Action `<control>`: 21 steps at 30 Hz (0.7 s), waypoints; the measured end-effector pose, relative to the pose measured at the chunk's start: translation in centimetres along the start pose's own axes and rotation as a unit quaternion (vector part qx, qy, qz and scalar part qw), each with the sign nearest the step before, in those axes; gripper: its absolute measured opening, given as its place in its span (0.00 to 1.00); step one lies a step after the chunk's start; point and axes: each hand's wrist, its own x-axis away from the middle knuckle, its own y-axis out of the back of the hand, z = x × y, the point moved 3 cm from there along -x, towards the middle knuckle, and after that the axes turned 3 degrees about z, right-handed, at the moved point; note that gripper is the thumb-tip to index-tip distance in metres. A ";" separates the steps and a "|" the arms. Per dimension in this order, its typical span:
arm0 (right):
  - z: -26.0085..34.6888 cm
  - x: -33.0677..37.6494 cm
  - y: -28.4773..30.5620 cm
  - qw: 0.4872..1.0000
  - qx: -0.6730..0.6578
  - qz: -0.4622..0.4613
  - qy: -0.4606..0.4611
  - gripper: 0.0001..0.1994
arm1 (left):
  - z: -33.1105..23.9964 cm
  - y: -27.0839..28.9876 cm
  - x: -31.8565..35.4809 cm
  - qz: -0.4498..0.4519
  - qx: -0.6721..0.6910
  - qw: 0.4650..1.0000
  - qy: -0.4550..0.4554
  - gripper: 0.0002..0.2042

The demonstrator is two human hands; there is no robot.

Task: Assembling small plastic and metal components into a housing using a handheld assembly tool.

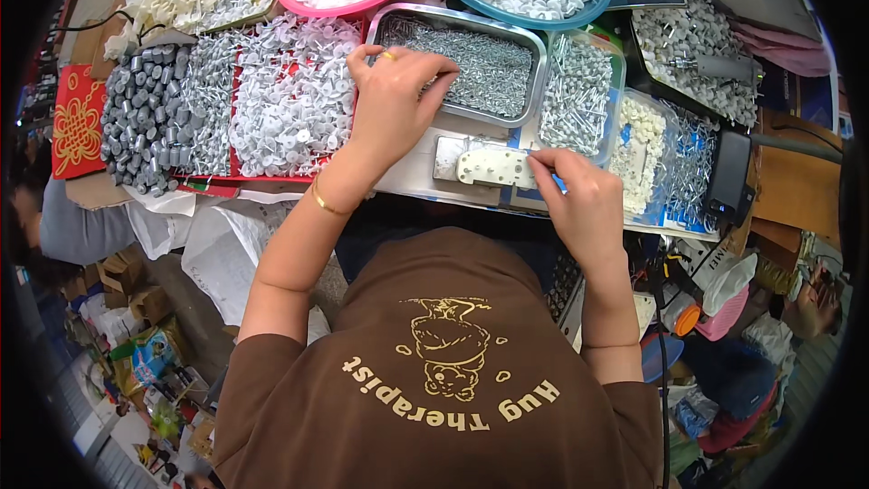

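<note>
My left hand (398,91) hangs over a metal tray (541,63) of small silver screws or pins. Its thumb and forefinger tips come together at the tray's near side; anything between them is too small to make out. My right hand (579,199) pinches the right end of a cream-coloured plastic piece (496,166) with a rounded left end and several small holes or studs. A flat, light metal block (447,158) sits against the left end of this piece on the table.
White plastic parts with pins (294,95) and grey cylinders (149,113) lie heaped on the left. A pink basin (348,9) and a blue basin (516,23) stand behind the tray. Clear boxes of nails (575,95) and cream pieces (641,149) sit right, near a black device (730,179).
</note>
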 end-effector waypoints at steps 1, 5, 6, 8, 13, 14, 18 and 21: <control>0.0 0.1 0.1 1.000 0.000 0.013 0.001 0.04 | -0.9 0.6 0.1 0.026 0.062 0.998 0.007 0.02; -0.8 -1.4 3.0 0.992 -0.103 -0.060 -0.029 0.08 | -5.7 2.8 1.4 0.085 0.214 0.972 -0.042 0.04; -2.0 -2.3 3.2 0.979 -0.158 -0.103 -0.079 0.08 | -6.5 2.8 1.8 0.084 0.202 0.973 -0.069 0.05; -5.8 -4.3 2.9 0.943 -0.243 -0.175 -0.144 0.09 | -7.7 2.3 2.6 0.084 0.116 0.983 -0.111 0.09; -9.3 -6.8 5.7 0.916 -0.228 -0.297 -0.144 0.09 | -7.3 1.0 3.7 0.071 0.113 0.985 -0.108 0.08; -11.7 -7.2 7.1 0.920 -0.125 -0.338 -0.154 0.11 | -7.4 0.9 3.7 0.070 0.115 0.985 -0.109 0.08; -22.2 -7.4 12.2 0.854 0.176 -0.390 -0.296 0.36 | -7.4 0.0 3.8 0.077 0.167 0.981 -0.065 0.07; -25.9 -9.1 12.6 0.845 0.218 -0.295 -0.389 0.52 | -6.6 -0.4 4.0 0.081 0.194 0.976 -0.045 0.08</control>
